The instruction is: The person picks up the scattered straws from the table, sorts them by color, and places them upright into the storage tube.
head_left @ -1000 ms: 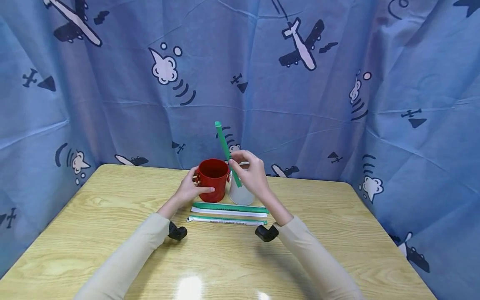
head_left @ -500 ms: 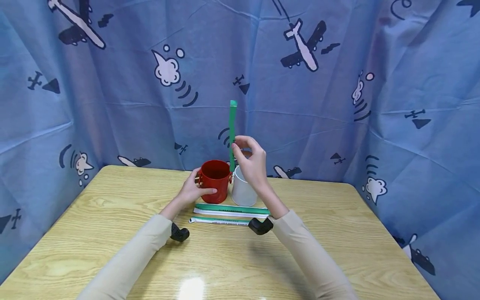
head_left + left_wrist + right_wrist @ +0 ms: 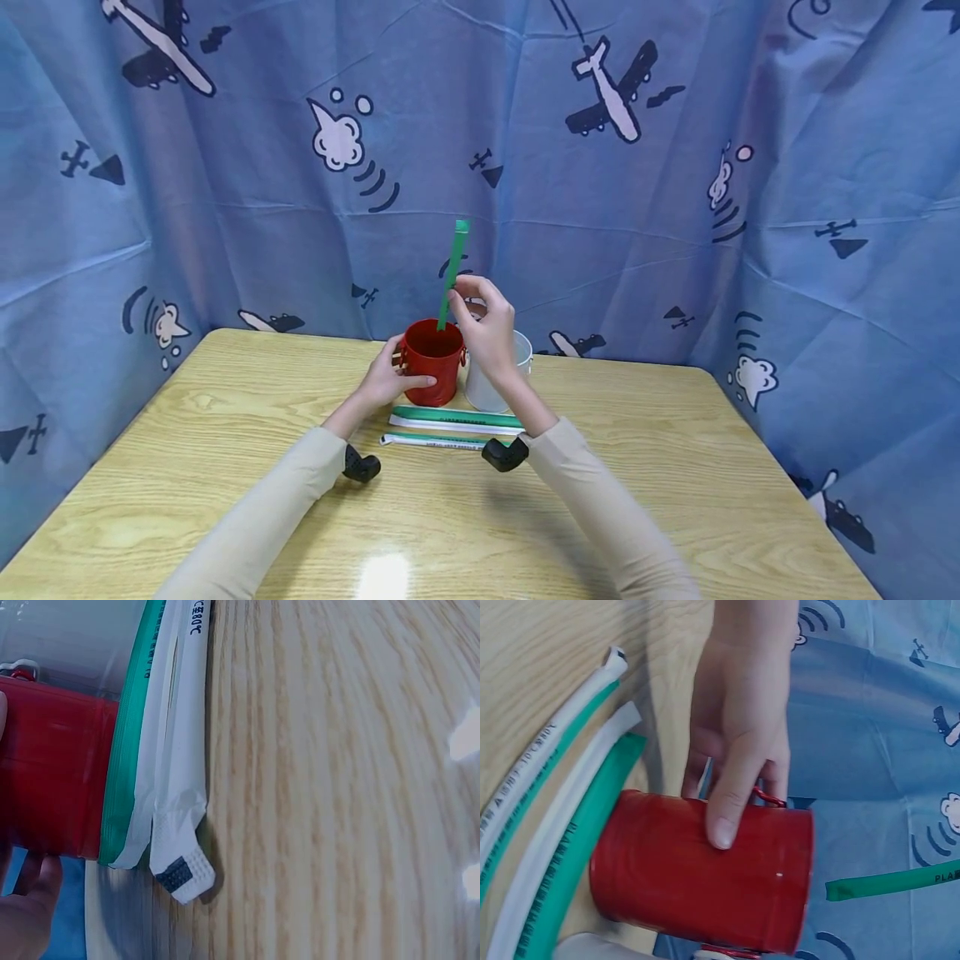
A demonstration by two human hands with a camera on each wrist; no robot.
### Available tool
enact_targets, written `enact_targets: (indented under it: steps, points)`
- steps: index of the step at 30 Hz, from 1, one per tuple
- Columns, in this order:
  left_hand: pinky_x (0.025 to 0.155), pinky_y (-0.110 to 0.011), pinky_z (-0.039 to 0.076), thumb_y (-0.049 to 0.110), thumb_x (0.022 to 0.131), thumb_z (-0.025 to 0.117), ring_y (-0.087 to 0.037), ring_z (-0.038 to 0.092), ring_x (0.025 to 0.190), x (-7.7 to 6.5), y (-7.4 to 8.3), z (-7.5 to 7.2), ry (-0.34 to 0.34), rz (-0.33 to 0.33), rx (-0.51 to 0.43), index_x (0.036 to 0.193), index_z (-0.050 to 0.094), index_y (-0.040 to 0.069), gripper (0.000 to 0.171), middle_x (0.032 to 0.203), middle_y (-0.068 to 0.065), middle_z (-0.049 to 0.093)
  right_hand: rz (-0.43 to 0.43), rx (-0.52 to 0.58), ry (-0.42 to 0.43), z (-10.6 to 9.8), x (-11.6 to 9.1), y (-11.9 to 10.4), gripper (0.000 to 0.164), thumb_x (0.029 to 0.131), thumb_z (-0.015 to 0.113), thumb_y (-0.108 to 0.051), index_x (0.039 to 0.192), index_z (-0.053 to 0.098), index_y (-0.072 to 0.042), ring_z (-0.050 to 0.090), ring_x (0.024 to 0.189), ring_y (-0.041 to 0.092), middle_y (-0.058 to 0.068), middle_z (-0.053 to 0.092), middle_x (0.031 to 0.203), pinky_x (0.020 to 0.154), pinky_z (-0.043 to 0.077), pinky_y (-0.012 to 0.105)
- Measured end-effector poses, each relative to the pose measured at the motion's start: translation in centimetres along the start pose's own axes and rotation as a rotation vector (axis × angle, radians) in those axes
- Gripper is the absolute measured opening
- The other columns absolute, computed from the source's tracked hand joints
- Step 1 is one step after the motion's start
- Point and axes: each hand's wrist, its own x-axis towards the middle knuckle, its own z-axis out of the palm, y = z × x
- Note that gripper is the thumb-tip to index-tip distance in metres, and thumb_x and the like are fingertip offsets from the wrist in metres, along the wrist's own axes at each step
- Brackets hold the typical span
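My left hand (image 3: 384, 379) grips a small red bucket (image 3: 431, 375) by its left side, thumb across the front. In the right wrist view its thumb (image 3: 726, 821) lies on the red wall. My right hand (image 3: 487, 333) pinches a green-wrapped straw (image 3: 454, 262) around its middle, held nearly upright above the bucket's mouth. The straw's lower end (image 3: 840, 890) is just outside the rim in the right wrist view, apart from it. A white bucket (image 3: 483, 385) stands right beside the red one, partly behind my right hand. The inside of the red bucket is mostly hidden.
Several wrapped straws, green (image 3: 450, 415) and white (image 3: 184, 750), lie crosswise on the wooden table (image 3: 300, 400) before the buckets. A blue curtain (image 3: 420, 167) with plane prints hangs close behind them. Small black devices (image 3: 505, 455) sit on both wrists.
My right hand has raised the straw from in front of the white bucket, turned it upright, then carried it left over the red bucket. My left hand stays on the red bucket.
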Motion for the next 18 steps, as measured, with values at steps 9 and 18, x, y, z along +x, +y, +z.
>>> enact_targets:
  steps: [9,18]
  points:
    - [0.105,-0.049,0.043,0.011,0.082,0.075,-0.036,0.041,0.129,0.1,-0.3,0.0,-0.003,-0.002,-0.005,0.149,0.022,0.01,0.086,0.146,-0.015,0.038,0.053,-0.027,-0.013,1.2,-0.3,4.7,0.021,0.092,0.062,-0.008,0.11,0.065,0.003,0.065,0.093,0.032,0.021,0.067,0.102,0.085,0.057,0.045]
    - [0.104,-0.049,0.045,0.011,0.081,0.076,-0.036,0.043,0.128,0.1,-0.3,0.1,-0.001,-0.003,-0.008,0.149,0.023,0.011,0.087,0.146,-0.014,0.038,0.128,-0.078,-0.046,1.3,-1.4,6.5,0.02,0.092,0.064,-0.012,0.109,0.068,-0.003,0.066,0.089,0.025,0.014,0.07,0.1,0.079,0.058,0.037]
